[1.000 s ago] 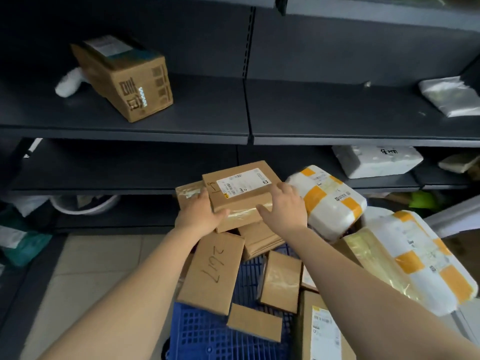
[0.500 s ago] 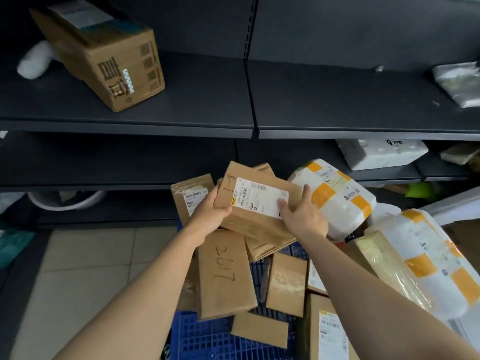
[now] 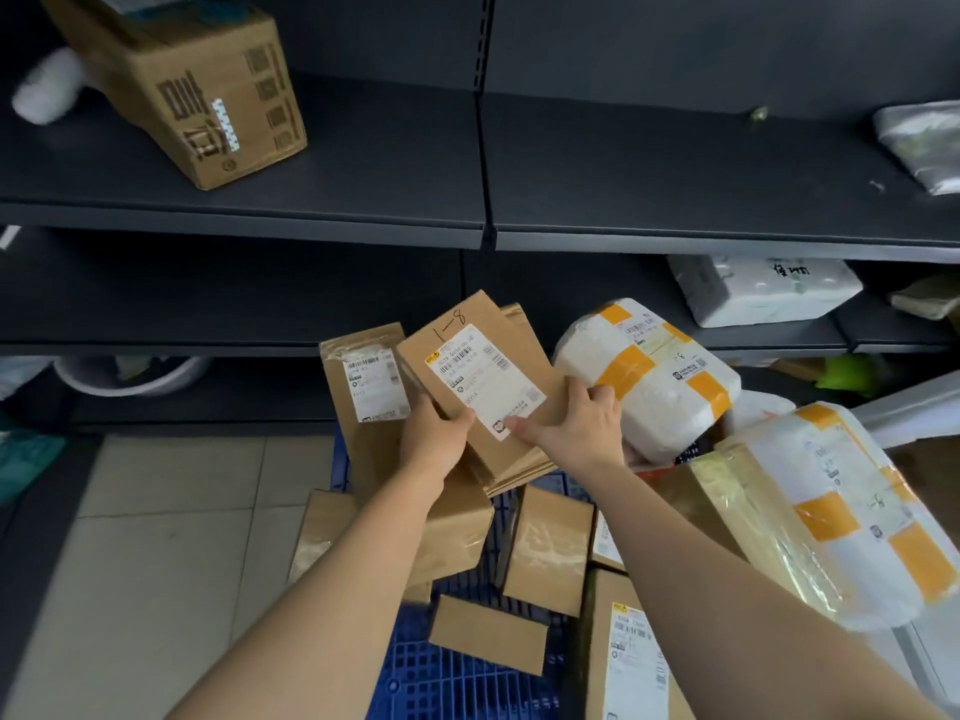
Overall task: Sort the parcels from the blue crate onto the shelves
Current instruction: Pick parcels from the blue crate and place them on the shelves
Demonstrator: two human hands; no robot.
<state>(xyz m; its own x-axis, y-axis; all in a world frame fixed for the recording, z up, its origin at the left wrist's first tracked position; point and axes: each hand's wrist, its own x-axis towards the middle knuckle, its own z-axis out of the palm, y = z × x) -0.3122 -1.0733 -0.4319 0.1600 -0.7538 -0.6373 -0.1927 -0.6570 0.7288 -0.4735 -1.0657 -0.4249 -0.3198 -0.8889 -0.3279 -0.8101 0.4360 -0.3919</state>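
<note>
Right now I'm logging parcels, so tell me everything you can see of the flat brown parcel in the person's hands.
The flat brown parcel looks like kraft cardboard, thin and rectangular, tilted with its face to the camera. A white shipping label with barcodes covers much of it; "1-8" is handwritten above. The left hand grips its lower left edge, the right hand its lower right, above the blue crate.
</note>
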